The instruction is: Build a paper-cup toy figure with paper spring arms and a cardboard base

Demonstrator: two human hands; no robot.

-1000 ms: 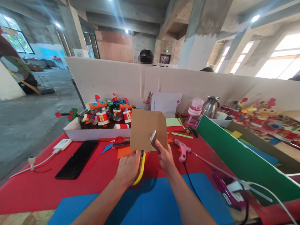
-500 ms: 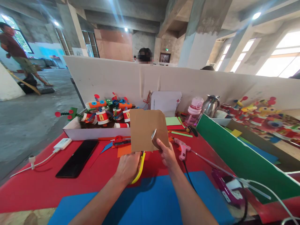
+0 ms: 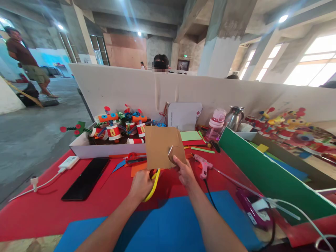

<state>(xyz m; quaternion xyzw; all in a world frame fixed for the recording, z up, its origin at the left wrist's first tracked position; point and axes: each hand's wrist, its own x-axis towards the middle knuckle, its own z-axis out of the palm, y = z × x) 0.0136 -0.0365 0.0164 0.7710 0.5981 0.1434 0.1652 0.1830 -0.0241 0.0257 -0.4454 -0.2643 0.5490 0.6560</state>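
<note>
A brown cardboard piece is held up over the red table top. Fingers of my right hand pinch its lower right corner, where a cut opening with a bright gap shows. Yellow-handled scissors are gripped by my left hand at the lower edge of the cardboard; their blades are mostly hidden behind it. Below both hands lies a blue sheet.
Left are a black phone, a white charger and a box of paper-cup figures. Right are a pink glue gun, a green-sided box and a purple power strip. A person stands far left.
The cardboard has tilted and shifted slightly down and left. The yellow scissor handle has swung left and seems more spread from my left hand. The view has moved a little.
</note>
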